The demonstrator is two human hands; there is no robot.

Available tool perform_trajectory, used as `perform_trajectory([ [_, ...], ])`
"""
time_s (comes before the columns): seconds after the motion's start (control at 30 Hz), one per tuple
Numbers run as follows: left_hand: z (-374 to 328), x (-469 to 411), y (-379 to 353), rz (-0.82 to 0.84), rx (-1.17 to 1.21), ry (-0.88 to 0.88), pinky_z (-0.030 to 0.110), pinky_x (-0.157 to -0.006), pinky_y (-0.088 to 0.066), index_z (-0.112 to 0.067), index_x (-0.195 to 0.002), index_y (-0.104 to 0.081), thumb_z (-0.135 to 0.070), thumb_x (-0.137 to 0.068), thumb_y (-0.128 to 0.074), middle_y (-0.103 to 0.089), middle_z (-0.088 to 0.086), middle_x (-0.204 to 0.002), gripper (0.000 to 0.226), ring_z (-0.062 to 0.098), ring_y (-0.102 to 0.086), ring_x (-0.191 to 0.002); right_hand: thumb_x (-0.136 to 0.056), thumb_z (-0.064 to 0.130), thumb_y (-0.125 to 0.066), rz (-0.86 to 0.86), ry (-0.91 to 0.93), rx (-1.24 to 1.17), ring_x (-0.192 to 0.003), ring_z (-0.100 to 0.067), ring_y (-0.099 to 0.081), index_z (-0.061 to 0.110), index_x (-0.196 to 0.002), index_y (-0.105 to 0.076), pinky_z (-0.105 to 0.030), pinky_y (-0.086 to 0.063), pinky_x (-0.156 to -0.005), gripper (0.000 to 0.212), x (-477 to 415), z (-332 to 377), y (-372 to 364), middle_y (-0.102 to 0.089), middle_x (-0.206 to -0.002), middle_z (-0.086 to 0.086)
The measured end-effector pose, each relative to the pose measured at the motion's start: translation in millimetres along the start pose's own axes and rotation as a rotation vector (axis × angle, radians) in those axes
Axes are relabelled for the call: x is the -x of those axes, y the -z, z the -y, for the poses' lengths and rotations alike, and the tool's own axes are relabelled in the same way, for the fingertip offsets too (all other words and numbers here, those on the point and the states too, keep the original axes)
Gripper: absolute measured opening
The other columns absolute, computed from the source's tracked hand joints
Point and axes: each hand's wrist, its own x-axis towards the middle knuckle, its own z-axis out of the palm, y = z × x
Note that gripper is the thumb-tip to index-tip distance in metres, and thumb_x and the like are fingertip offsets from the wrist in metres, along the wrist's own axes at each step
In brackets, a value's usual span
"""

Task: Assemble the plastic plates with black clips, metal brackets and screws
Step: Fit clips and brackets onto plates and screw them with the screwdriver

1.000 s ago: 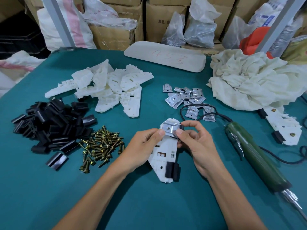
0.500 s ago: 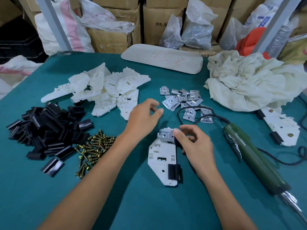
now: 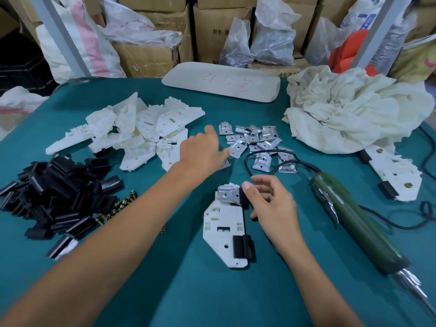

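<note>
The loose metal brackets (image 3: 257,145) lie just right of my left hand (image 3: 200,153), which is nearer to them, its fingers spread and empty. My right hand (image 3: 273,206) is loose, thumb against the one mounted bracket (image 3: 226,195). The plate (image 3: 221,223), long axis pointing away from me, carries two black clips (image 3: 243,246). A dozen or so loose brackets overlap too much to count exactly.

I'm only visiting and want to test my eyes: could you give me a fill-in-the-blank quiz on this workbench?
The pile of clips on the left is coloured ____.
The green electric screwdriver lies to the ____ of the half-assembled plate.
The left hand reaches toward loose brackets made of ____.
Missing words: black, right, metal.
</note>
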Motion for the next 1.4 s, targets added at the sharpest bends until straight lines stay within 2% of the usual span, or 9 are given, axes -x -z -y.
perform_trajectory([
  [0.13,38.2,9.8,17.1,0.161,0.220,-0.113,0.037,-0.077,-0.045,-0.019,-0.127,-0.048,-0.028,-0.095,-0.053,-0.067,0.002,-0.096,0.034,0.029,-0.057,-0.101,-0.094,0.033,-0.072,0.003,-0.003,-0.001,-0.064,-0.013,-0.060,0.028,-0.104,-0.066,-0.018,-0.049,-0.051,0.012,-0.7,0.5,-0.5,-0.068,-0.089,0.006],
  [0.27,43.8,9.6,22.3,0.463,0.210,-0.376,0.033,-0.094,-0.038,-0.030,-0.139,-0.043,-0.008,-0.081,-0.065,-0.055,-0.008,-0.133,0.065,0.019,-0.038,-0.125,-0.095,0.030,-0.070,0.001,-0.011,-0.022,-0.062,-0.012,-0.059,0.026,-0.104,-0.067,-0.019,-0.050,-0.052,0.010,0.5,0.2,0.1,-0.066,-0.087,0.005],
  [0.4,52.5,14.3,20.8,0.395,0.182,-0.358,0.032,-0.081,-0.036,-0.032,-0.133,-0.043,-0.023,-0.079,-0.072,-0.064,-0.012,-0.112,0.062,0.018,-0.047,-0.114,-0.096,0.031,-0.070,0.007,-0.013,-0.016,-0.056,-0.012,-0.061,0.029,-0.104,-0.066,-0.020,-0.050,-0.054,0.009,2.0,0.3,2.4,-0.067,-0.086,0.007],
  [0.5,63.6,33.6,35.7,0.382,0.276,-0.258,0.035,-0.080,-0.047,-0.033,-0.125,-0.043,-0.032,-0.075,-0.079,-0.065,-0.017,-0.099,0.062,0.015,-0.057,-0.105,-0.096,0.033,-0.069,0.037,-0.012,0.011,-0.055,-0.012,-0.064,0.033,-0.102,-0.066,-0.021,-0.052,-0.057,0.007,3.8,1.9,7.2,-0.068,-0.090,0.009],
  [0.6,68.3,69.9,59.9,0.362,0.434,-0.203,0.033,-0.087,-0.052,-0.040,-0.122,-0.043,-0.044,-0.069,-0.083,-0.066,-0.018,-0.096,0.066,0.004,-0.062,-0.096,-0.097,0.027,-0.068,0.088,-0.030,0.039,-0.061,-0.011,-0.067,0.033,-0.100,-0.067,-0.032,-0.059,-0.063,0.006,11.0,0.6,18.7,-0.068,-0.093,0.002],
  [0.7,59.2,114.1,82.7,0.420,0.505,-0.271,0.021,-0.086,-0.051,-0.052,-0.122,-0.041,-0.056,-0.064,-0.079,-0.063,-0.026,-0.102,0.070,-0.007,-0.060,-0.096,-0.095,0.026,-0.066,0.155,-0.079,0.029,-0.058,-0.016,-0.065,0.030,-0.093,-0.071,-0.033,-0.057,-0.057,0.007,29.0,-2.1,33.3,-0.069,-0.079,-0.002],
  [0.8,44.1,143.7,89.2,0.478,0.454,-0.351,0.014,-0.084,-0.048,-0.054,-0.126,-0.036,-0.051,-0.070,-0.081,-0.061,-0.027,-0.102,0.071,-0.007,-0.057,-0.101,-0.099,0.018,-0.063,0.240,-0.155,0.069,-0.052,-0.020,-0.062,0.030,-0.089,-0.074,-0.031,-0.054,-0.051,0.019,49.4,-4.8,44.3,-0.070,-0.072,-0.003],
  [1.0,25.6,156.6,77.2,0.490,0.428,-0.435,0.023,-0.086,-0.045,-0.050,-0.130,-0.031,-0.048,-0.076,-0.080,-0.061,-0.023,-0.105,0.072,0.001,-0.058,-0.096,-0.098,0.006,-0.057,0.323,-0.273,0.086,-0.059,-0.021,-0.065,0.018,-0.097,-0.074,-0.033,-0.058,-0.058,0.021,66.5,0.1,41.7,-0.070,-0.070,-0.003],
  [1.4,22.8,160.9,57.5,0.482,0.523,-0.400,0.026,-0.090,-0.049,-0.052,-0.129,-0.035,-0.048,-0.075,-0.081,-0.064,-0.023,-0.108,0.071,-0.002,-0.059,-0.100,-0.095,0.009,-0.069,0.326,-0.322,-0.057,-0.067,-0.017,-0.072,0.014,-0.096,-0.075,-0.024,-0.059,-0.066,0.008,68.8,6.4,33.6,-0.074,-0.072,-0.005],
])
